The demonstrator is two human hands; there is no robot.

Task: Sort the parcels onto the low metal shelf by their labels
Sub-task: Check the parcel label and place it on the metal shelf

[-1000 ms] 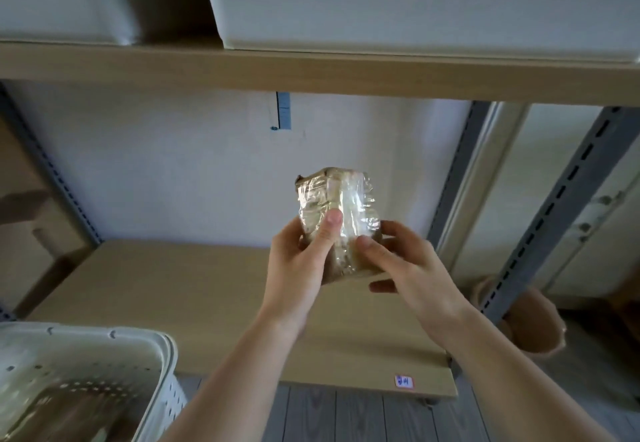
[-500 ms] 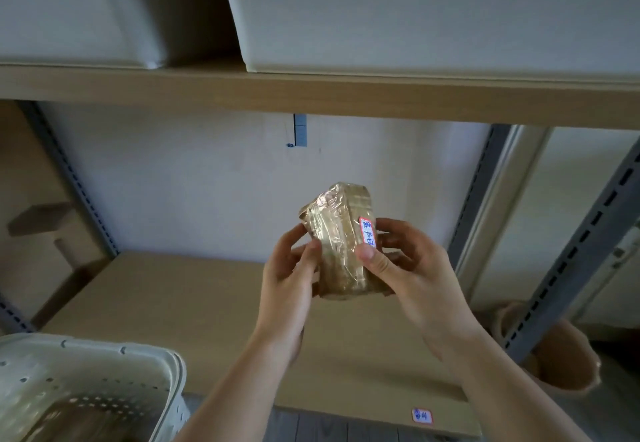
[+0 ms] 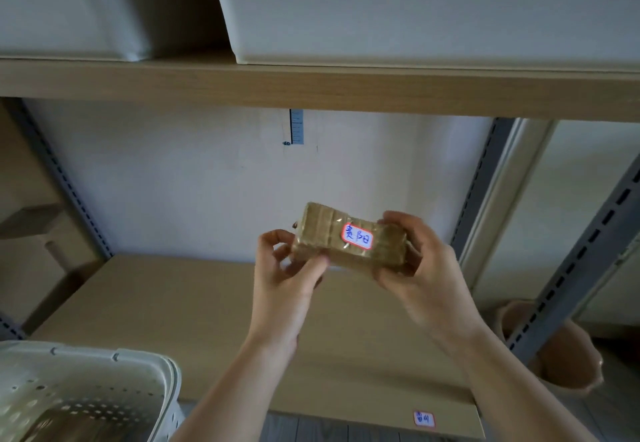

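A small brown parcel (image 3: 323,233) wrapped in clear tape is held lengthwise in the air above the low shelf board (image 3: 166,306). Its white sticker with a red border and blue handwriting (image 3: 358,236) faces me. My left hand (image 3: 289,275) pinches the parcel's left end from below. My right hand (image 3: 420,268) wraps around its right end. A second sticker of the same kind (image 3: 424,418) is stuck on the shelf board's front edge at the right.
A white perforated basket (image 3: 104,372) sits at the lower left with a taped parcel (image 3: 65,424) inside. Large white bins (image 3: 415,8) fill the upper shelf. Grey slotted uprights (image 3: 585,254) frame the shelf. A tan bucket (image 3: 568,355) stands on the floor at the right.
The parcel has been turned from upright to lying sideways, so its label now faces me. Both hands shifted to its ends.
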